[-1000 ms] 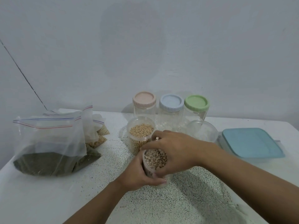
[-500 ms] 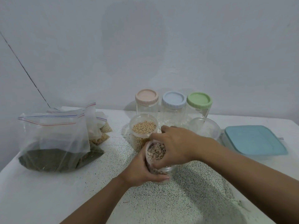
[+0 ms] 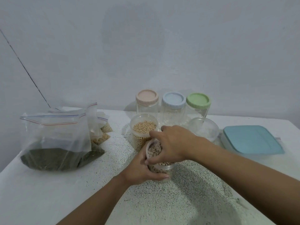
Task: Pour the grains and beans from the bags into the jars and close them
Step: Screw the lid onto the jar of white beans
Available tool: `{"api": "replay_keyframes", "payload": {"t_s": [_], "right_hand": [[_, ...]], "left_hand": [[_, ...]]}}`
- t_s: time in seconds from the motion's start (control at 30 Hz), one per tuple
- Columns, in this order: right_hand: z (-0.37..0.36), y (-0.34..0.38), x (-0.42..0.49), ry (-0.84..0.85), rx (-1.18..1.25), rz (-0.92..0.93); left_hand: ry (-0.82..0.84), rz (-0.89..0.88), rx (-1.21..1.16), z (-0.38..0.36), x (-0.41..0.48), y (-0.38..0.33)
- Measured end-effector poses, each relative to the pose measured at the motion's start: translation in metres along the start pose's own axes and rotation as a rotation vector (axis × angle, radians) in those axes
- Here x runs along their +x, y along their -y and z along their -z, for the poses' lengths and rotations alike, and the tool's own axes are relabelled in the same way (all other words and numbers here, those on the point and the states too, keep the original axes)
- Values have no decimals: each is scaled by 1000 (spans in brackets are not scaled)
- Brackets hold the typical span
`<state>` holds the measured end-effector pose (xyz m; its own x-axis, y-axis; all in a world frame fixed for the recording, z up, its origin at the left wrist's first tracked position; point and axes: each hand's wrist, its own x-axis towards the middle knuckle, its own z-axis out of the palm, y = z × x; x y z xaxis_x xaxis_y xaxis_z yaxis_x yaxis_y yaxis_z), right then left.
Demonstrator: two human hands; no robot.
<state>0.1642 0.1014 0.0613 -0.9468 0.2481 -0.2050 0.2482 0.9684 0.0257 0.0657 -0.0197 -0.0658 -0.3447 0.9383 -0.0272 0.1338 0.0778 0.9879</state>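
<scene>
— Where was the bean jar (image 3: 162, 170)?
— Mid-bench (image 3: 48, 197), tilted. My left hand (image 3: 141, 169) had its grip clasped round the body; my right hand (image 3: 172, 143) had its grip clamped over the top.
— The risk?
— A slipped twist could tip it, spilling beans or knocking the soybean jar (image 3: 142, 129) just behind at twelve o'clock.

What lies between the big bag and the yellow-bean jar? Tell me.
Head view: small bags of pale grains beside the big bag, then bare table before the jar.
</scene>
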Motion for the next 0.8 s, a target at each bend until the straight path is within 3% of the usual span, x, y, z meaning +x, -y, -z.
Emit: {"api": "replay_keyframes", "payload": {"t_s": [0.53,0.67,0.8], "right_hand": [[14,-22,4,270,251,411],[10,-27,-1,238,239,286],[5,-20,-5,74,83,70]], "left_hand": [[-22,24,91,1,1,7],[-28,14,69,0,1,8],[-8,24,6,-1,1,9]]}}
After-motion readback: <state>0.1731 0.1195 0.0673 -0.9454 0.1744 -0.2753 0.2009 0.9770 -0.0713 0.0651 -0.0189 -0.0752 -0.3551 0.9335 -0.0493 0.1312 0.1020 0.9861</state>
